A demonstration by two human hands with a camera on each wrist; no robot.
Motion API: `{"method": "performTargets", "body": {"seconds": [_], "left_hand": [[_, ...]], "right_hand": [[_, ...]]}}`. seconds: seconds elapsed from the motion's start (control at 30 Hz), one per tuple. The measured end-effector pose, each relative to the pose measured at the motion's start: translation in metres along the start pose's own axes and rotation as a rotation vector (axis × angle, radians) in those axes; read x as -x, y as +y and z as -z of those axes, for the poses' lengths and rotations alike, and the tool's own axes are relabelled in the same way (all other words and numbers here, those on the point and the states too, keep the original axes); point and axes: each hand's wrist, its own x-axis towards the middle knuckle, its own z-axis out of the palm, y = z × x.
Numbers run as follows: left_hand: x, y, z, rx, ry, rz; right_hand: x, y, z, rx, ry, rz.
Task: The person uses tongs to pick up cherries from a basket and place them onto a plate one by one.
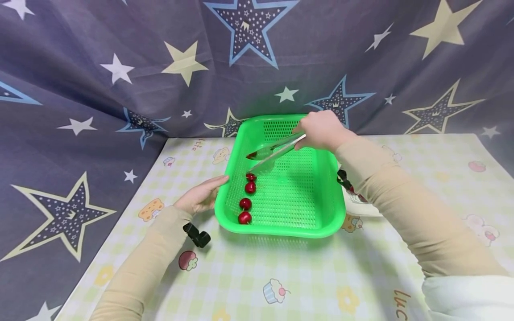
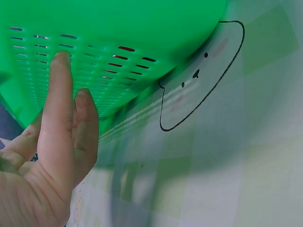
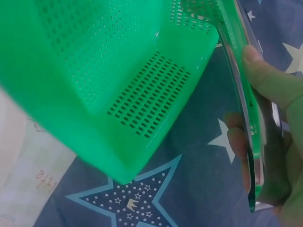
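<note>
A green perforated plastic basket (image 1: 281, 229) stands on the table. Several shiny red cherries (image 1: 244, 218) lie in a row along its left side. My right hand (image 1: 324, 129) grips metal tongs (image 1: 281, 151) over the basket, their arms spread and pointing down to the left. One tong tip is just beside the farthest cherry (image 1: 250, 177); whether they touch I cannot tell. In the right wrist view the thumb and fingers hold the tongs (image 3: 253, 127) by the handle end. My left hand (image 1: 202, 195) rests against the basket's left side, with extended fingers (image 2: 59, 104) along the slotted wall.
Partly hidden by the right forearm, a white plate (image 1: 357, 207) with dark red items on it sits right of the basket. A checked, cartoon-printed cloth (image 1: 241, 276) covers the table. Behind it hangs a dark curtain (image 1: 144, 89) with stars, close to the basket's far edge.
</note>
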Motion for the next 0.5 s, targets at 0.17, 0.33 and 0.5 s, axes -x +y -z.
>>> {"method": "performTargets", "body": {"seconds": [0.17, 0.33, 0.5], "left_hand": [[0.001, 0.0, 0.0, 0.0, -0.001, -0.004], [0.002, 0.0, 0.0, -0.008, 0.005, 0.0], [0.002, 0.0, 0.0, -0.005, 0.007, -0.001]], "right_hand": [[-0.01, -0.007, 0.001, 0.028, -0.024, 0.022], [-0.016, -0.01, -0.003, 0.033, -0.065, 0.019], [-0.018, -0.009, -0.008, 0.037, -0.086, 0.011]]}}
